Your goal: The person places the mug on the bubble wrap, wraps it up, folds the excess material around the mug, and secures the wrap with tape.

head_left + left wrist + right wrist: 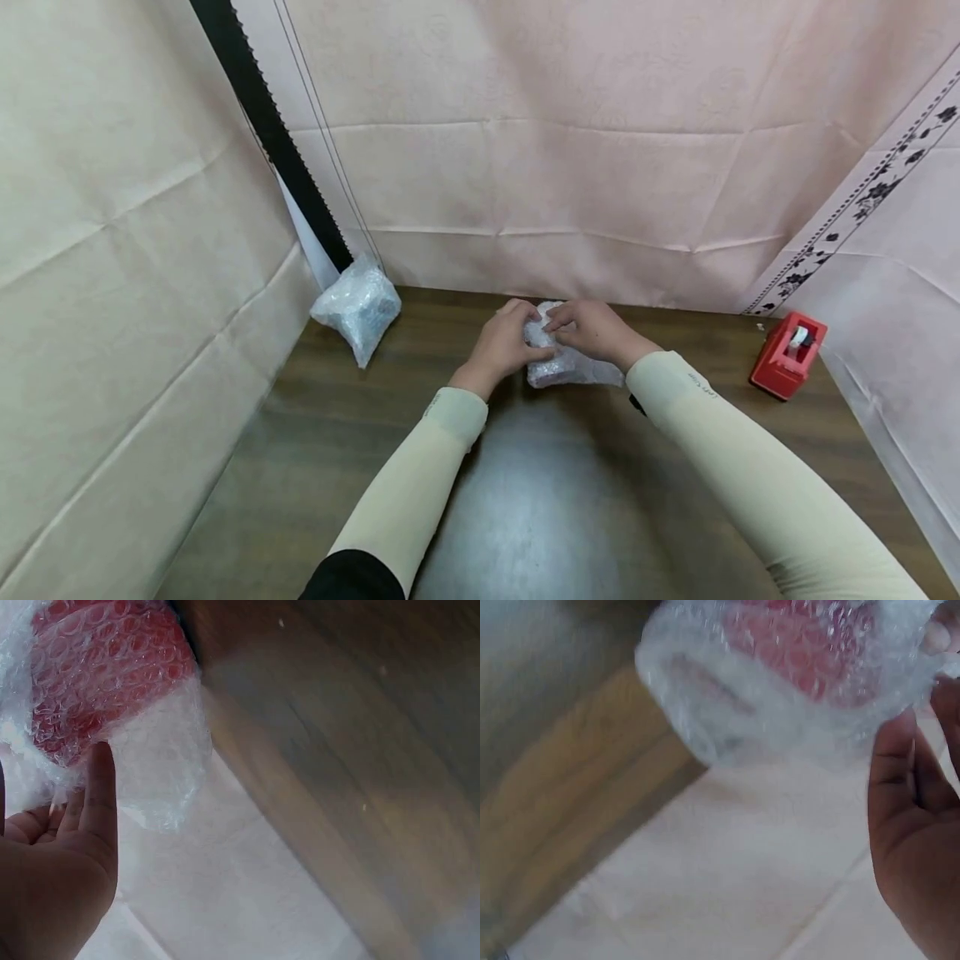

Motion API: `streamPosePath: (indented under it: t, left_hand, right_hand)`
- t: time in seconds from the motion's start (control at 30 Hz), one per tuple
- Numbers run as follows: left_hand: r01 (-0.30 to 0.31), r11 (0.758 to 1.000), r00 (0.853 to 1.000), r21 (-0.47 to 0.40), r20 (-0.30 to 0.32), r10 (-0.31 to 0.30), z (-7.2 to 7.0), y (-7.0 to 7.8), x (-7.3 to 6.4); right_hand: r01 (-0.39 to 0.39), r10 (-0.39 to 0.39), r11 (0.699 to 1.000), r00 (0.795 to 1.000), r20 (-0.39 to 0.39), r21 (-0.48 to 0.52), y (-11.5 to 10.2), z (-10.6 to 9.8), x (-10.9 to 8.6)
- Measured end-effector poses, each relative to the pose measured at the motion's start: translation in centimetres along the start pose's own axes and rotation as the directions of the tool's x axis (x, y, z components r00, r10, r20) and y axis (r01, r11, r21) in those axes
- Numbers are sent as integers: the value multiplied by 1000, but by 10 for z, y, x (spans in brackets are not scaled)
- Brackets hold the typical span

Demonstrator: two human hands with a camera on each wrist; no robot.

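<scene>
A bubble-wrap bundle (573, 368) is between my hands near the table's back edge. Through the clear layers a red object (112, 664) shows in the left wrist view; the wrap blurs its form, so I cannot tell what it is. My left hand (501, 343) holds the bundle's left side, its thumb across the near face and fingers behind. From the right, my right hand (596, 332) pinches the upper part of the wrap (705, 682) between thumb and fingers. The fingertips of both hands are close together at the top of the bundle.
A second bubble-wrapped packet (362, 308) lies at the table's back left corner. A red tape dispenser (789, 355) with a roll in it stands at the right edge. Pale cloth (570, 183) hangs behind and on both sides of the brown wooden table (352, 475).
</scene>
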State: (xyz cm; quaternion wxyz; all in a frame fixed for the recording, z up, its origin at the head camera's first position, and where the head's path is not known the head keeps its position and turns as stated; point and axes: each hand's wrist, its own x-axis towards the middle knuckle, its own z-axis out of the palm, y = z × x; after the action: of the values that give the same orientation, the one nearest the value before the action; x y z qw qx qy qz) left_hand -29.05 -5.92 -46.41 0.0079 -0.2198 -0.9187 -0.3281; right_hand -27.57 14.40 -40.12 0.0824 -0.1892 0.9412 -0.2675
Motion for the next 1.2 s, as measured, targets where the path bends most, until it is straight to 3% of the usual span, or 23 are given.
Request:
streamPosePath:
  t: [0.13,0.23,0.3,0.37,0.47,0.53,0.6,0.73,0.93,1.07,1.2]
  left_hand:
    - [3,999,1000,40,-7,-3,1,4,-1]
    - [-1,999,1000,51,-12,2,1,7,-2]
    - [-14,999,1000,37,4,14,-2,5,-2]
    - [-39,999,998,-15,45,40,-5,1,-1]
    - [-61,984,988,-168,130,83,-13,-9,2]
    - [-51,966,979,-254,177,98,-19,-15,4]
    - [-38,958,974,-283,204,99,-23,-20,5]
    - [-35,982,974,-187,212,75,-26,-25,7]
    - [-44,999,989,-26,137,47,-23,-19,11]
    - [-62,998,990,12,127,60,-22,-14,11]
    - [-70,997,983,21,174,66,-28,-14,4]
  right_hand:
    - [-141,144,990,977,-156,26,1,-1,-7]
    - [-249,241,968,951,-193,-19,-1,1,-10]
    - [-289,273,955,944,-184,-62,-4,3,-10]
    - [-309,287,946,940,-187,-102,-7,7,-10]
    - [-328,296,935,931,-216,-133,-9,10,-12]
    - [-334,303,934,929,-214,-129,-10,10,-12]
    - [-332,305,936,931,-203,-115,-11,11,-12]
    - [-330,313,941,934,-173,-80,-14,14,-11]
    - [-316,301,943,944,-138,-108,-23,15,-8]
    - [-301,281,943,948,-148,-143,-25,13,-7]
    - [-259,246,955,964,-103,-143,-22,12,-5]
